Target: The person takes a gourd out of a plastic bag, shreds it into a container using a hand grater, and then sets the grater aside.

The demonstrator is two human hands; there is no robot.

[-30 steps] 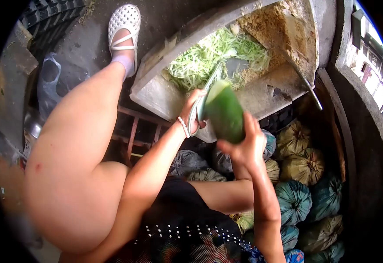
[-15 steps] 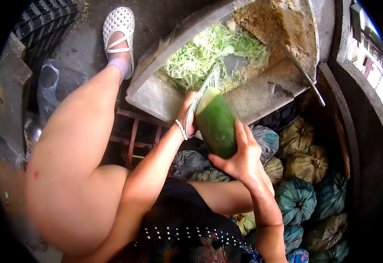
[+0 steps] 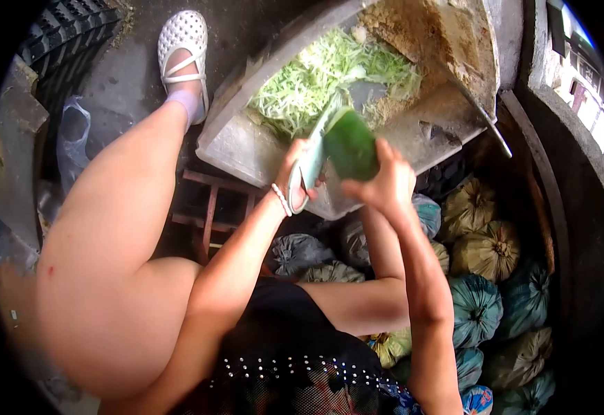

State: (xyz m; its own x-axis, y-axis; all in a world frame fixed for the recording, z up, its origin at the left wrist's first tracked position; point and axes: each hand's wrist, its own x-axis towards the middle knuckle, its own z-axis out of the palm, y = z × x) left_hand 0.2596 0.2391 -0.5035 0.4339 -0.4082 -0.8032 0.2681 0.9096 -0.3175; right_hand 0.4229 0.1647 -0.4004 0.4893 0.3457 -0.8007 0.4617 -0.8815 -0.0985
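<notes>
My left hand [image 3: 296,176], with a beaded bracelet at its wrist, is wrapped round the looped handle of a flat grater [image 3: 311,163]. The grater slants up toward the trough, its far end over the shreds. In my right hand [image 3: 385,178] is a thick green gourd [image 3: 351,146], gripped at its near end. Its skin is dark green, and a pale cut face leans against the grater. Pale green shreds [image 3: 305,83] lie heaped beyond both hands in a worn grey trough [image 3: 231,142].
Brown meal [image 3: 393,29] covers the trough's far right, where a metal rod [image 3: 485,121] sticks out over the rim. Tied plastic bags [image 3: 485,249] crowd the lower right. A tyre [image 3: 67,34] stands upper left, near a clear plastic bag [image 3: 73,135]. My shoe [image 3: 183,41] rests beside the trough.
My right hand has pushed the gourd up and away along the grater, toward the shreds. My left hand keeps its hold on the grater's handle, nearly in place.
</notes>
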